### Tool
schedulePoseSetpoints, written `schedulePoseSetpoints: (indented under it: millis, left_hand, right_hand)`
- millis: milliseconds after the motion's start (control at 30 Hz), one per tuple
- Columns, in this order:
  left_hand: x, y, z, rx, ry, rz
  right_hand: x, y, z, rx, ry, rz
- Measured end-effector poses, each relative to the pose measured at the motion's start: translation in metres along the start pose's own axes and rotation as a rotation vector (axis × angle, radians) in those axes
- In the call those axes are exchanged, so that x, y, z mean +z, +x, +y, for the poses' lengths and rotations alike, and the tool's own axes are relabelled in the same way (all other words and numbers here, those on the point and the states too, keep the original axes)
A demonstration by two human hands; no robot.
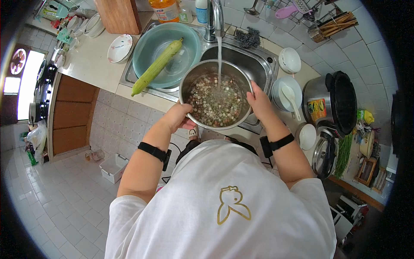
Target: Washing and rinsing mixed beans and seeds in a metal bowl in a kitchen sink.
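Between my hands is a round stainless steel pot (242, 124), held by its rim over the front of the sink (258, 69). My left hand (179, 116) grips the lower left side, with the thumb on the rim. On the right side, my right hand (258, 98) has hold of the rim. Water runs from the chrome faucet (219, 27) into the pot. Inside lie many small pale and reddish-brown grains or beans (213, 103) under bubbly water; their exact kind is unclear.
A green plastic basin (139, 48) left of the pot bears a long green gourd (157, 66) across its rim. Bowls (120, 48) stand on the left counter. To the right are a bowl with a white rice paddle (291, 100) and an electric pressure cooker (318, 100). A steel scourer (248, 37) lies behind the sink.
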State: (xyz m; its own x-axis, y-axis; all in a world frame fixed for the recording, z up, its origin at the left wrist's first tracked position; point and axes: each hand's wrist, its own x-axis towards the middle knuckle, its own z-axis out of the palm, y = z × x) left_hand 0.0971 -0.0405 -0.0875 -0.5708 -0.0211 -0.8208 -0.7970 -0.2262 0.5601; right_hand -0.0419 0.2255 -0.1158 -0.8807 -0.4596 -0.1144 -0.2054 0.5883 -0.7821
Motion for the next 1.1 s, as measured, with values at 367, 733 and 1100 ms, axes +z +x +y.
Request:
schedulePoseSetpoints:
  millis: [367,733,1100]
  left_hand:
    - [0.010,-0.005,0.001,-0.035,-0.073,0.085]
    - [0.018,-0.005,-0.003,-0.003,-0.103,0.286]
    - [0.012,-0.005,-0.002,-0.079,-0.057,0.245]
  right_hand:
    - [-0.036,0.003,-0.014,0.276,0.138,-0.289]
    - [-0.066,0.051,0.015,0.128,0.099,-0.191]
    - [-0.072,0.114,-0.018,-0.009,-0.202,-0.248]
